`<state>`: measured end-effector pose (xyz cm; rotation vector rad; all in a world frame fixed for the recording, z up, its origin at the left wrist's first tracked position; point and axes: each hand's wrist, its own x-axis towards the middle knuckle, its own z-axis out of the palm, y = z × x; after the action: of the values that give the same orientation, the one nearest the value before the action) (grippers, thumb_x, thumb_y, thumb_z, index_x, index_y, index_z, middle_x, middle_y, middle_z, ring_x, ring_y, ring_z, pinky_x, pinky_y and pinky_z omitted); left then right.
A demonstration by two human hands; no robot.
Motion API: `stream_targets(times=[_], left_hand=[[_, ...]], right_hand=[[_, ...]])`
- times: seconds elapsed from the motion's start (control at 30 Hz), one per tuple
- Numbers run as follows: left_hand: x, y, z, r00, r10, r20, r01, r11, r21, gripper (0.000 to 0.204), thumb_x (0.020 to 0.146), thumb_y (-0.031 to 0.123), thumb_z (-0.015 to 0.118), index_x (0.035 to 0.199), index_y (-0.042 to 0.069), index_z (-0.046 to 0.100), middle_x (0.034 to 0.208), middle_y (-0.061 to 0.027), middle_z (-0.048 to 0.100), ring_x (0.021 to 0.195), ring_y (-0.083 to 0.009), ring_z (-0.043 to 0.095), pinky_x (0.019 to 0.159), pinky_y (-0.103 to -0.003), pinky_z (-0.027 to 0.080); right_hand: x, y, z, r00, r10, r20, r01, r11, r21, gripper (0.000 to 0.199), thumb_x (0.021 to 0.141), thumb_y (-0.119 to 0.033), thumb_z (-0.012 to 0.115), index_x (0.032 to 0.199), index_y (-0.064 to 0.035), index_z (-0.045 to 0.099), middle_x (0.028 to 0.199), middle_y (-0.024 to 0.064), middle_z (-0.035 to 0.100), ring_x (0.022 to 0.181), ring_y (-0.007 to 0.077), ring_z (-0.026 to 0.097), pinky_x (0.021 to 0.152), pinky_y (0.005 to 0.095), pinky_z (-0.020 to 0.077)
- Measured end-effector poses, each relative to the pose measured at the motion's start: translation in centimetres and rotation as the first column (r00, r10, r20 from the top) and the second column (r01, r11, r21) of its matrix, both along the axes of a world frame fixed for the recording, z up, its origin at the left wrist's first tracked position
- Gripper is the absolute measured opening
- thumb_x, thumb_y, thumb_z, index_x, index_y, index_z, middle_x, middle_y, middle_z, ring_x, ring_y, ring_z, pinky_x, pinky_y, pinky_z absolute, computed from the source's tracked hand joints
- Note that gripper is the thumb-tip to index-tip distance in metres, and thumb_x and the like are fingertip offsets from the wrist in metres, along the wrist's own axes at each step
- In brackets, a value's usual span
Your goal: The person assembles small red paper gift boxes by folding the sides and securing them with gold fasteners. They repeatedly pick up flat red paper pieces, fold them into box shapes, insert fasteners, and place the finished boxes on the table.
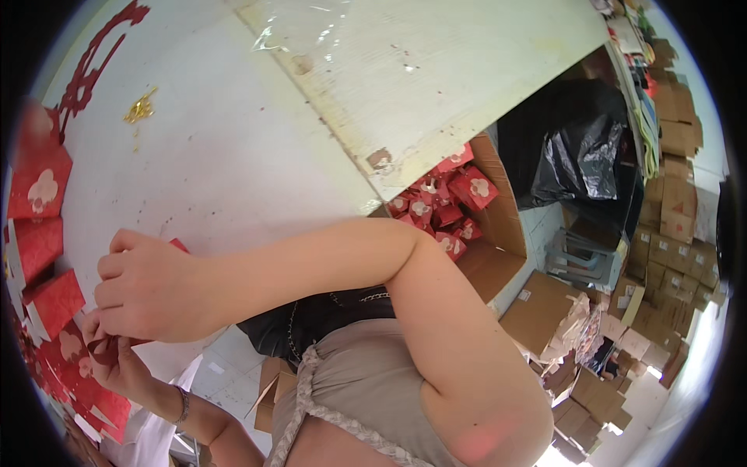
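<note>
Speckled tabletop [233, 156], looped dark-red ribbon [103, 354], bent fingers [111, 267]

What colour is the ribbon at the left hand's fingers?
The ribbon is dark red, seen in the head view.

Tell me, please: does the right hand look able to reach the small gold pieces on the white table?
Probably yes: nothing large stands between the right hand and the gold pieces on the white tabletop. But it seems busy at the dark red ribbon.
</note>
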<state>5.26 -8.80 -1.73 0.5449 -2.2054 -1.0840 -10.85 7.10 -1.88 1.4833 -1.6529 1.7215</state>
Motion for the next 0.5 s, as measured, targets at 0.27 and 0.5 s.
stream_targets(times=[0.27,0.5], left_hand=[[0.9,0.7,-1.0,0.976,0.217,-0.011,-0.217,0.975,-0.047,0.026,0.082,0.002,0.065,0.107,-0.005,0.061,0.104,-0.0075,0.063,0.093,-0.0137,0.057,0.082,-0.024,0.046],[2.5,-0.8,-0.5,0.994,-0.088,0.059,0.061,0.932,0.356,0.036,0.069,-0.011,0.067,0.102,-0.004,0.052,0.106,-0.0095,0.056,0.091,-0.0177,0.057,0.075,-0.03,0.053]], right_hand=[[0.8,0.1,-0.3,0.999,0.024,0.026,-0.024,1.0,-0.002,0.012,0.068,-0.021,0.067,0.079,-0.018,0.063,0.07,-0.0054,0.055,0.074,0.0152,0.052,0.075,0.0351,0.039],[0.1,1.2,0.9,0.987,0.161,-0.003,-0.159,0.974,0.162,0.018,0.07,-0.023,0.065,0.088,-0.0189,0.065,0.079,-0.0031,0.06,0.079,0.0177,0.055,0.077,0.0347,0.0397]])
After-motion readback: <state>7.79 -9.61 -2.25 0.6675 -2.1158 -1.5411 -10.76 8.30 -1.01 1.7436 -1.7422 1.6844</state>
